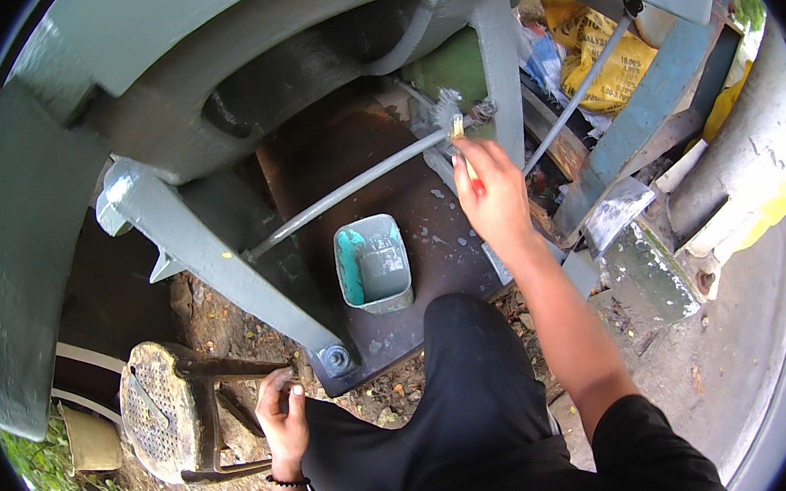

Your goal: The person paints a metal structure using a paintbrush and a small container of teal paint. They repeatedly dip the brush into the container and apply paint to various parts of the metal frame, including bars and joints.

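The dark plate [452,263] carried, toward its near edge, the paint tub [387,305] — one shifting knee [462,319], I judged, could tip it. Left hand [283,423] curled, contents unclear on my feed; right hand [493,187] gripped the paintbrush [457,128].

right hand [491,184]: forward, pinching | right arm [570,318]: outstretched | left hand [283,422]: low, half-curled
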`<state>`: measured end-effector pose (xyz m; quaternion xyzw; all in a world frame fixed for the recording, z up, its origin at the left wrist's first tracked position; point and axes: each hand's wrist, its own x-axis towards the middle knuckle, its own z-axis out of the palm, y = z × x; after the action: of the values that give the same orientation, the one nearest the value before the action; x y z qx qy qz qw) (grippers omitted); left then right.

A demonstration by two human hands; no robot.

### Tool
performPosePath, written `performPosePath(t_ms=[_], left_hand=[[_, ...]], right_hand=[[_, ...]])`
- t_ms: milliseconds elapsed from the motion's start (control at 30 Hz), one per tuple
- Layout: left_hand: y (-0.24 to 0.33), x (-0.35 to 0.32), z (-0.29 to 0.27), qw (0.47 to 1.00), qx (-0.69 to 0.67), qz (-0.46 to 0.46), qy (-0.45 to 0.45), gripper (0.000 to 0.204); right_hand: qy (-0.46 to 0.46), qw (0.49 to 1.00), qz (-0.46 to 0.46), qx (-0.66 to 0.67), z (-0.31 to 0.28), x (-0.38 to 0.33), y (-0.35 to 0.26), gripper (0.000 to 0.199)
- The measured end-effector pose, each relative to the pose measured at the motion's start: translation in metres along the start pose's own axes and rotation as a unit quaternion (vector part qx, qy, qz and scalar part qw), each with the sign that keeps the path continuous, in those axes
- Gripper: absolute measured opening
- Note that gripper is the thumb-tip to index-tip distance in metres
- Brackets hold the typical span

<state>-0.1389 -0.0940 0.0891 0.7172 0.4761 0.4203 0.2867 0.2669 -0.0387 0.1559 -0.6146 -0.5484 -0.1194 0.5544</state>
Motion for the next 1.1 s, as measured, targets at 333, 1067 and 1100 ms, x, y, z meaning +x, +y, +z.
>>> performPosePath(t_ms=[333,1067,1100], left_hand=[[-0.059,-0.026,0.01,0.994,0.005,-0.096,0.052,0.021],[-0.06,-0.033,-0.001,0.986,-0.041,-0.145,0.073,0.023],[-0.06,-0.033,-0.002,0.985,-0.037,-0.148,0.075,0.023]], right_hand=[[-0.084,0.974,0.058,0.204,0.047,-0.048,-0.024,0.017],[-0.096,0.981,-0.042,0.161,0.055,-0.06,-0.038,0.019],[-0.07,0.982,-0.032,0.171,0.051,-0.052,-0.032,0.019]])
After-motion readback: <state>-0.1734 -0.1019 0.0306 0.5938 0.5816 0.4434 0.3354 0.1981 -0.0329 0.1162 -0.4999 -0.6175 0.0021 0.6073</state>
